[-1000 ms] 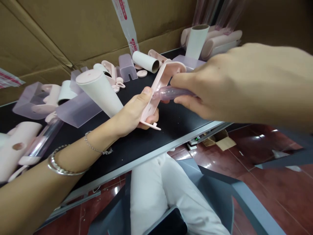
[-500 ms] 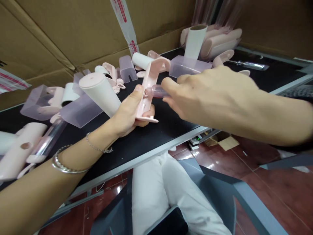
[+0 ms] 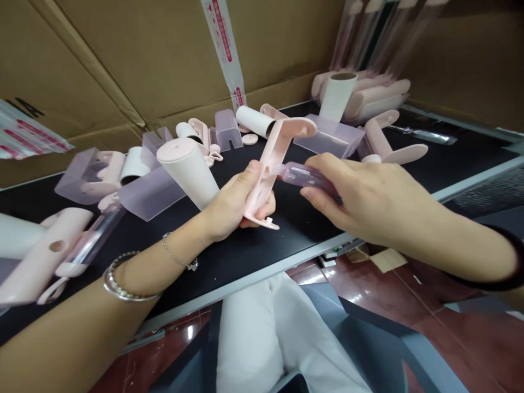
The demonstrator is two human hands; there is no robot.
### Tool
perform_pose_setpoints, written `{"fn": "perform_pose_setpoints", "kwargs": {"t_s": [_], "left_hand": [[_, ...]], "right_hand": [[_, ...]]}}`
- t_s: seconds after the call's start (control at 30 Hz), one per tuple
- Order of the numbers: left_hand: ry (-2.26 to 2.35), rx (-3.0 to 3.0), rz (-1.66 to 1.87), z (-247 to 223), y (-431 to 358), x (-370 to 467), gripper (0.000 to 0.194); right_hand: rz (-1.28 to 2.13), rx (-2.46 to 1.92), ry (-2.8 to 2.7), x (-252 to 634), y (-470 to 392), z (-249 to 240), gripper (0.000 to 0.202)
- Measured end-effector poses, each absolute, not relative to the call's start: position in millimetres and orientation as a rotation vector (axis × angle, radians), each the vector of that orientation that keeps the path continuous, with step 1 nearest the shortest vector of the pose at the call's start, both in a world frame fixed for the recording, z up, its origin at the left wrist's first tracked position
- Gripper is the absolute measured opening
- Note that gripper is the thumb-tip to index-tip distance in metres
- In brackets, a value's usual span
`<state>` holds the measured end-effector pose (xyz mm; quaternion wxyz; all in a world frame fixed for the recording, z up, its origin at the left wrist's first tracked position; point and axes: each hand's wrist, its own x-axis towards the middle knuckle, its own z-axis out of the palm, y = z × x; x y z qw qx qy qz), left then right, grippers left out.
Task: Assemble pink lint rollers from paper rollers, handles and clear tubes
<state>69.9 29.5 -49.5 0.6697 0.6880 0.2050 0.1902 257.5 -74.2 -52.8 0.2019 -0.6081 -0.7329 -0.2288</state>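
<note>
One left hand [image 3: 231, 204] clamped on one pink bracket [image 3: 273, 150], right hand [image 3: 364, 191] clasping one purple handle [image 3: 303, 175]

Assembly workshop, black bench [image 3: 303, 218], strewn pink plastic parts [image 3: 377, 139], clear-handled screwdriver [image 3: 434, 135], cardboard backing [image 3: 143, 54], tiled floor [image 3: 470, 344]

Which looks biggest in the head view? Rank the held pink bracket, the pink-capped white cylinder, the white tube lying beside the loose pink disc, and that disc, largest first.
1. Held pink bracket and pink-capped white cylinder: too alike to rank.
2. White tube, lying farther back.
3. Loose pink disc.
</note>
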Motion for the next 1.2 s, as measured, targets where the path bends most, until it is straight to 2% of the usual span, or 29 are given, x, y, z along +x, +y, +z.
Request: {"fn": "perform_pose_setpoints", "kwargs": {"t_s": [0.3,0.47,0.63,0.93,1.2], "left_hand": [[0.354,1.598,0.408,-56.2,31.7,66.0,0.059],[0.343,1.609,0.411,-52.1,27.4,67.6,0.066],[0.361,1.613,0.399,-47.8,23.9,67.5,0.065],[0.339,1.575,0.377,-46.7,23.0,66.9,0.055],[0.300,1.552,0.386,-49.5,22.2,67.3,0.054]], "right_hand": [[-0.793,-1.564,-2.092,254.3,-75.0,-62.9,0.020],[-0.622,-1.541,-2.037,256.5,-72.5,-74.0,0.020],[-0.422,-1.455,-1.957,259.0,-73.0,-76.8,0.020],[-0.372,-1.307,-1.854,268.1,-72.5,-85.1,0.035],[-0.389,-1.344,-1.861,268.2,-74.7,-84.8,0.031]]}}
